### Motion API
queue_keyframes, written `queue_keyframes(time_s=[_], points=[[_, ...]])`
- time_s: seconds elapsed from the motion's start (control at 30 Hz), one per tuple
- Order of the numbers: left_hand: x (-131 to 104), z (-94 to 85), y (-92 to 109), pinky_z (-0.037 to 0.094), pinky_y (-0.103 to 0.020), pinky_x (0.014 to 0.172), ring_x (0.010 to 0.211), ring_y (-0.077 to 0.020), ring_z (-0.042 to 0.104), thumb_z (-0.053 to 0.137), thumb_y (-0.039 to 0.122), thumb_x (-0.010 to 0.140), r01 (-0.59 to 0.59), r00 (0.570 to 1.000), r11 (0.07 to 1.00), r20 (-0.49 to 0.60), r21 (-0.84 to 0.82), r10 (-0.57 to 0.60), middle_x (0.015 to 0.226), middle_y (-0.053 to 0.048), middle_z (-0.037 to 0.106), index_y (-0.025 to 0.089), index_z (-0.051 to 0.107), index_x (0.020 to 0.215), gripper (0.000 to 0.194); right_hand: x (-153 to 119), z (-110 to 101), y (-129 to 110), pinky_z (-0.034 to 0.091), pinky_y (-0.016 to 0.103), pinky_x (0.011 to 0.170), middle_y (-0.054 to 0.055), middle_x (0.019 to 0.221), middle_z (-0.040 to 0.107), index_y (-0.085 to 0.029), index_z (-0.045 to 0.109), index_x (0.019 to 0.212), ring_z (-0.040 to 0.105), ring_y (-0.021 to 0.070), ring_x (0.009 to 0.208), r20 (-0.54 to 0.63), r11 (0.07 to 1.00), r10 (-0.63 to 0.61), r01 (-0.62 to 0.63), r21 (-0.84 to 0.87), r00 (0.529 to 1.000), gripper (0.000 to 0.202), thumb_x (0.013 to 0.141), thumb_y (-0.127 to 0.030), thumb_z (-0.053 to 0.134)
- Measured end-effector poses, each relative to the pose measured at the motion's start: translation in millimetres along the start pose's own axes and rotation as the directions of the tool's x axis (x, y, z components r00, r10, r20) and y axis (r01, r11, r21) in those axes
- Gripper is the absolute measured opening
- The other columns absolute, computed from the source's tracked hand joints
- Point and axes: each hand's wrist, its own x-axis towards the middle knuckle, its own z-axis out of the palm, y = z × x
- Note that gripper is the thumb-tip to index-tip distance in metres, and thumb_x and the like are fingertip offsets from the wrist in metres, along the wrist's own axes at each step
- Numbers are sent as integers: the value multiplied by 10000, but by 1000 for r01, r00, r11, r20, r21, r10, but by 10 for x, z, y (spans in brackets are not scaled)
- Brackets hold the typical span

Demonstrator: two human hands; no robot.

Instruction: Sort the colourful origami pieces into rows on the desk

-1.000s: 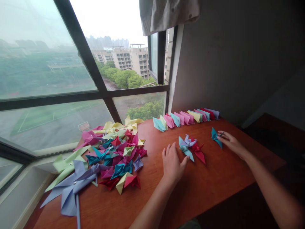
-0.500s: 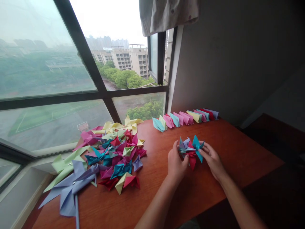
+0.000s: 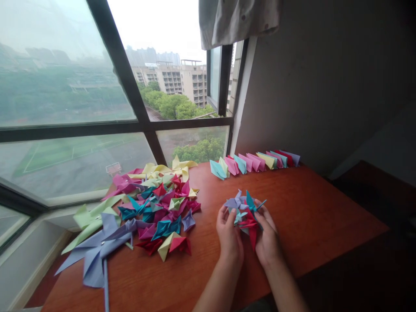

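Note:
Over the wooden table, my hands cup a small cluster of origami cranes in purple, light blue, teal and red. My left hand closes on the cluster's left side, its thumb against the light blue one. On the right side, my right hand has its fingers bent round the teal and red ones. A red point hangs down between the palms. The undersides of the pieces are hidden by my hands.
Left on the table lies a heap of colourful folded paper pieces. Beside it are paper pinwheels, including a large purple pinwheel on a stick. A row of folded paper pieces stands at the back. Windows border the left side.
Both hands have moved left, lower and nearer to me with the cluster. They are closer together, and the cluster is turned, with the teal piece tilted differently.

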Motion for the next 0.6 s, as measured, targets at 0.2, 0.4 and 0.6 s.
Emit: queue_keyframes(time_s=[0.2,0.4,0.6], points=[[-159,-170,442,555,-291,819,821,-156,725,747,212,746,-12,996,985,-87,-171,-3,1000,-61,737,186,621,1087,364,-226,537,83,545,401,911,-11,1170,689,-336,636,1177,641,254,1107,67,1000,28,-28,6,997,399,785,-347,709],[-139,-213,1233,546,-304,880,964,-190,714,665,194,785,-298,945,949,-171,-100,279,984,-54,750,189,637,988,206,-440,1388,199,514,407,952,-9,1207,664,-314,604,1205,637,242,1094,287,995,46,-70,76,957,415,799,-313,684],[392,-442,2208,539,-355,875,891,-190,691,667,204,744,-618,743,754,-146,223,653,961,-49,704,155,630,1058,320,-188,2341,347,421,422,1066,-5,1259,626,-256,549,1276,566,220,1188,434,990,-86,127,-66,897,475,807,-266,618]])
